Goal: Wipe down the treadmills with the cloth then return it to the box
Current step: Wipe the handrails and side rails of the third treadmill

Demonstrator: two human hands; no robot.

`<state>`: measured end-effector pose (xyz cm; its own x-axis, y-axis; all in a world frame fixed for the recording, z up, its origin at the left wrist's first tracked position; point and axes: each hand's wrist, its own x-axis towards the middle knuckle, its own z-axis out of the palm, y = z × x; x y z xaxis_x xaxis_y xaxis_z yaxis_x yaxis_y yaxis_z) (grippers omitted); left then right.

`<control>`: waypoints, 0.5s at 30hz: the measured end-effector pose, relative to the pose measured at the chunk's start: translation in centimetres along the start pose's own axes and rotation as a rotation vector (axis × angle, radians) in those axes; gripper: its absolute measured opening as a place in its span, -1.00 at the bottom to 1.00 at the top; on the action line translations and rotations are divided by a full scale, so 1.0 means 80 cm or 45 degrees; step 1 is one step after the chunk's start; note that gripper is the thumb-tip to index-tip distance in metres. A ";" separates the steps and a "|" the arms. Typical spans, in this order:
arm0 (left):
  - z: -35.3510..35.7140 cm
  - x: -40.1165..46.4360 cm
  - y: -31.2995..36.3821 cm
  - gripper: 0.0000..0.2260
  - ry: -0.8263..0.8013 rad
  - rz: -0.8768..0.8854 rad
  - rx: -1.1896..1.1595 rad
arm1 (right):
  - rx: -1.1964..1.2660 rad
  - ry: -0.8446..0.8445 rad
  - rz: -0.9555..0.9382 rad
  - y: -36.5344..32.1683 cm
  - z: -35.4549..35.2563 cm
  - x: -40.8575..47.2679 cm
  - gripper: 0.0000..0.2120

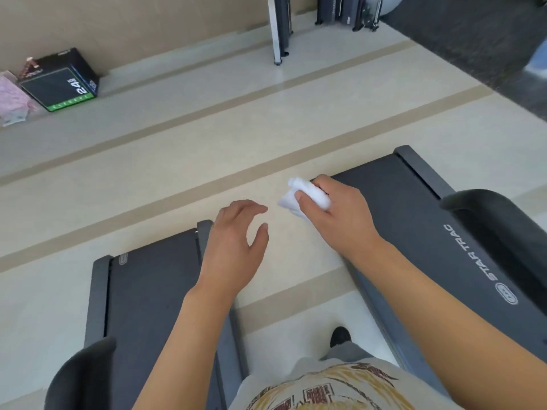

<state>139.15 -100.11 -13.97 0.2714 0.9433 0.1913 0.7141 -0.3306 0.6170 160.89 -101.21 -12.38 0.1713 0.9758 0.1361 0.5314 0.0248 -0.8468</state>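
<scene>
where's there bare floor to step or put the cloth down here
Bare floor runs between the left treadmill and right treadmill, and widely beyond their ends toward the wall. It is crowded only at the far left wall, by the black box. The right hand holds the cloth.

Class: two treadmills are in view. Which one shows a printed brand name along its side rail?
The right treadmill, beside the cloth-holding right hand; its rail reads STAR TRAC.

"STAR TRAC" in white along the right treadmill's side rail [473,255], "24" on the black box [59,81] by the wall
</scene>
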 end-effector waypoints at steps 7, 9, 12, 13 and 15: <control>0.093 0.090 0.082 -0.74 -0.134 0.176 -0.044 | -0.079 0.107 0.126 0.050 -0.104 0.028 -0.68; 0.121 0.111 0.106 -0.74 -0.198 0.237 -0.067 | -0.119 0.168 0.188 0.072 -0.133 0.029 -0.70; 0.159 0.135 0.143 -0.74 -0.311 0.340 -0.096 | -0.159 0.289 0.283 0.103 -0.173 0.021 -0.72; 0.171 0.143 0.154 -0.74 -0.353 0.375 -0.107 | -0.181 0.323 0.317 0.113 -0.184 0.017 -0.75; 0.195 0.162 0.175 -0.74 -0.438 0.445 -0.124 | -0.225 0.367 0.374 0.127 -0.205 0.009 -0.80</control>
<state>162.75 -93.04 -14.74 0.6925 0.7064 0.1464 0.4835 -0.6052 0.6324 180.04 -103.79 -12.41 0.5471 0.8348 0.0624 0.5553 -0.3062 -0.7732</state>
